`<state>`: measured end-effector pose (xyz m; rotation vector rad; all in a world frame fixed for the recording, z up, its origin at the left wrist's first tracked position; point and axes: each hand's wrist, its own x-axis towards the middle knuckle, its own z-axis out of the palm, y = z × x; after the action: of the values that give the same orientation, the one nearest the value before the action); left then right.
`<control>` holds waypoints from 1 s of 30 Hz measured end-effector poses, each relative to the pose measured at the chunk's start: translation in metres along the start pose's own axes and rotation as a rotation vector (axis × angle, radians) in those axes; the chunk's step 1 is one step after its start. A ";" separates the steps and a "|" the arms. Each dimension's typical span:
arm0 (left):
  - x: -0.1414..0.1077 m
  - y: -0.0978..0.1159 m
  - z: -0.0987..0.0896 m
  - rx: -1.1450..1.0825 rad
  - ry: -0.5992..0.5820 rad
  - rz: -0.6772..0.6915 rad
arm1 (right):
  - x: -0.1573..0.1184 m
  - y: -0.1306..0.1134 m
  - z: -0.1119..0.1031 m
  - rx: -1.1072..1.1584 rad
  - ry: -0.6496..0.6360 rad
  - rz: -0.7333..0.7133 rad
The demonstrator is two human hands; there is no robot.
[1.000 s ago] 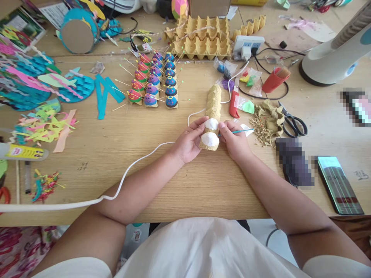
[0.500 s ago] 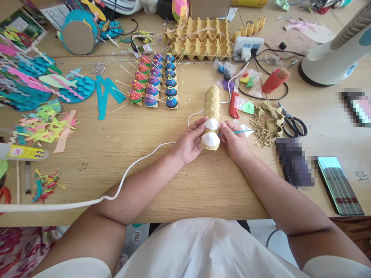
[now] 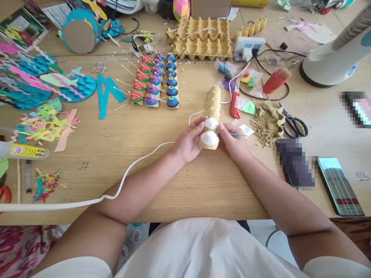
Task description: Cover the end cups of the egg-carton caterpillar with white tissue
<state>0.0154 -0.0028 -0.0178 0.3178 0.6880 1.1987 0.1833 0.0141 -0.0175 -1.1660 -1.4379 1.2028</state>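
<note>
A tan egg-carton strip (image 3: 213, 102) points away from me, its two nearest bumps covered in white. My left hand (image 3: 189, 142) grips the strip's near end from the left, thumb beside the farther white bump (image 3: 211, 123). At the right side, my right hand (image 3: 234, 142) is closed round a thin blue stick (image 3: 239, 134), which points right. Its fingertips touch the edge of that same white bump. The nearer white bump (image 3: 209, 138) lies between the hands. A small white packet (image 3: 246, 131) is just beyond the stick's end.
Painted carton strips with pins (image 3: 153, 88) stand back left. To the right are a red cutter (image 3: 234, 104), black scissors (image 3: 295, 123), a red cup (image 3: 274, 82) and a phone (image 3: 340, 185). A white cable (image 3: 127, 172) crosses my left arm.
My right fingertips have shifted slightly left, onto the farther white bump's edge, and the stick now sits a little differently. The strip's near end has moved slightly left.
</note>
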 end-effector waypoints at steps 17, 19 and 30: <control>0.001 -0.002 0.000 0.035 -0.021 0.050 | -0.001 -0.002 0.002 0.078 0.012 0.014; 0.002 -0.002 0.000 0.032 -0.006 0.042 | 0.000 -0.002 0.001 0.064 0.006 0.001; 0.001 0.001 -0.001 0.004 -0.043 0.006 | 0.001 0.003 0.001 0.118 0.033 0.046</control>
<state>0.0142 -0.0014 -0.0177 0.3488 0.6526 1.1927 0.1820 0.0153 -0.0202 -1.1385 -1.3037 1.2770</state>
